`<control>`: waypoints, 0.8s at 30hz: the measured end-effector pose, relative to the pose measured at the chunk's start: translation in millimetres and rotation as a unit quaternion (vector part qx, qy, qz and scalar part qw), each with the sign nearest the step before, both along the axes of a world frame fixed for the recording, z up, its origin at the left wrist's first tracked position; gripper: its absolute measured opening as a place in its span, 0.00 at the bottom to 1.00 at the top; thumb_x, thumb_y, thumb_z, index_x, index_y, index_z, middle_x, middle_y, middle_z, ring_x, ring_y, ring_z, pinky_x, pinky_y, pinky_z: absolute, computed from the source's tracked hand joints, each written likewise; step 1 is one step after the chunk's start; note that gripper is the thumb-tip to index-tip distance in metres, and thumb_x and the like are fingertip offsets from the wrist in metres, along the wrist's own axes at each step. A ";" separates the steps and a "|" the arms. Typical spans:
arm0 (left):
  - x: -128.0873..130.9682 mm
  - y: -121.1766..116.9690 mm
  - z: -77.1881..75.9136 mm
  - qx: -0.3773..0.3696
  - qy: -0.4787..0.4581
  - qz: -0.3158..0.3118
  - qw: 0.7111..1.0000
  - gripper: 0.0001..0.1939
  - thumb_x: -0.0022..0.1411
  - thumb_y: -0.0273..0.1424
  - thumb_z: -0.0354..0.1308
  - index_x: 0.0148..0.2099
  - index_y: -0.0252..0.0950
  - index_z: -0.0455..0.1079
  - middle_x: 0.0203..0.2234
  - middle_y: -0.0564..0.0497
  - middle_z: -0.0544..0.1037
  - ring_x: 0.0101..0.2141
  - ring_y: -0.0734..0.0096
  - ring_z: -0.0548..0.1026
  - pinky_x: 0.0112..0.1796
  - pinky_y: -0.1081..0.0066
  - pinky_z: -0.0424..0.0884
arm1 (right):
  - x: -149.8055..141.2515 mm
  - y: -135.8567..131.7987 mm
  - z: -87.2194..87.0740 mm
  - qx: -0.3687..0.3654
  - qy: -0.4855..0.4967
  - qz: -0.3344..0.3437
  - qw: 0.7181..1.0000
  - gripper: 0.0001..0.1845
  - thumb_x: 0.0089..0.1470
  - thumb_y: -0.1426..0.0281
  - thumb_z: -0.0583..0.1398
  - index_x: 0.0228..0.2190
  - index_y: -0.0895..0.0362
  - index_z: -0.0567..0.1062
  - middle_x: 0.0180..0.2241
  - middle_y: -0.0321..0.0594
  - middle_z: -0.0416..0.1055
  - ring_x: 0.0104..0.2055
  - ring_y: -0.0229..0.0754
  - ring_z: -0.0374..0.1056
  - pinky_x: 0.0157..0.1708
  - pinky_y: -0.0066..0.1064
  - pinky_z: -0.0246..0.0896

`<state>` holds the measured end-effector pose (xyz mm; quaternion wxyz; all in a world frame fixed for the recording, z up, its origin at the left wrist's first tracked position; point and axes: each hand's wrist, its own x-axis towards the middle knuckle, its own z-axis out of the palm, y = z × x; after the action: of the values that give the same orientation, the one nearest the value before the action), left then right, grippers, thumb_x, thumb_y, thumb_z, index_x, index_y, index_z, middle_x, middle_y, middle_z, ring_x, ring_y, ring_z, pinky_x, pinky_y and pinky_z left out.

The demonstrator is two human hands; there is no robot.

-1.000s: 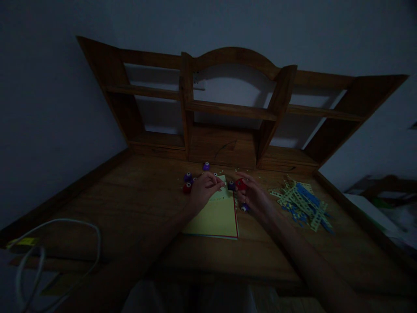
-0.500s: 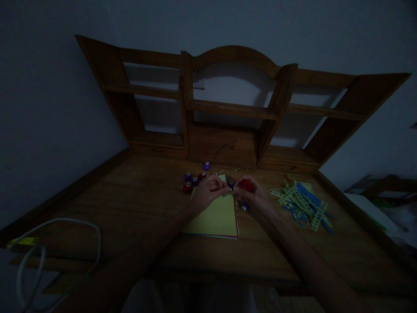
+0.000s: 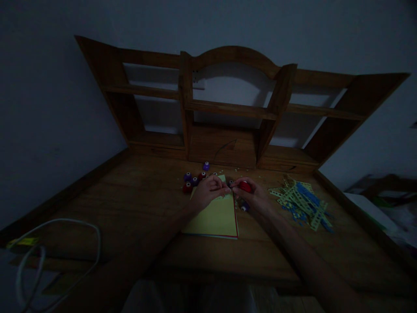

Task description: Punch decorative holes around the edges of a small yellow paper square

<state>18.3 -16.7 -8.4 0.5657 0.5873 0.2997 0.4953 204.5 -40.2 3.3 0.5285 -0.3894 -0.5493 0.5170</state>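
Fingers (image 3: 241, 192) hold red piece (image 3: 245, 187) near paper's (image 3: 213, 221) right edge.

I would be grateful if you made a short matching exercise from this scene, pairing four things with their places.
Things:
1. brightest red object
2. white cable
3. pile of strips
4. yellow sheet

Places:
A. on the right side of the desk
B. partly hidden behind the left hand
C. looped at the picture's lower left
D. held in the right hand

Pairs: 1-D, 2-C, 3-A, 4-B.
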 end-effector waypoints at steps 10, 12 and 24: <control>-0.1 0.1 0.7 0.001 0.005 -0.009 1.000 0.17 0.47 0.33 0.68 0.31 0.34 0.61 0.29 0.51 0.75 0.33 0.73 0.75 0.37 0.71 0.70 | -1.0 -0.1 -0.4 0.003 0.005 0.021 1.000 0.13 0.44 0.67 0.68 0.33 0.52 0.73 0.36 0.37 0.72 0.34 0.39 0.66 0.31 0.30 0.62; -0.2 -0.1 0.8 -0.001 0.003 -0.008 1.000 0.17 0.48 0.33 0.68 0.31 0.34 0.61 0.30 0.51 0.75 0.33 0.73 0.75 0.37 0.71 0.70 | -1.4 -0.5 0.1 0.008 0.005 0.021 1.000 0.13 0.44 0.68 0.68 0.33 0.52 0.73 0.36 0.37 0.72 0.33 0.38 0.66 0.31 0.30 0.62; 0.1 -4.8 4.3 0.074 0.046 0.025 0.996 0.14 0.51 0.34 0.65 0.35 0.34 0.64 0.35 0.48 0.77 0.37 0.68 0.76 0.40 0.68 0.71 | -1.6 -1.8 2.0 -0.021 -0.001 0.021 1.000 0.15 0.42 0.67 0.69 0.34 0.53 0.73 0.36 0.37 0.72 0.28 0.37 0.65 0.26 0.28 0.59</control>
<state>18.4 -21.5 -4.2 0.4933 0.6420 0.3028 0.5028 202.9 -42.0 5.2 0.5091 -0.3889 -0.5469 0.5390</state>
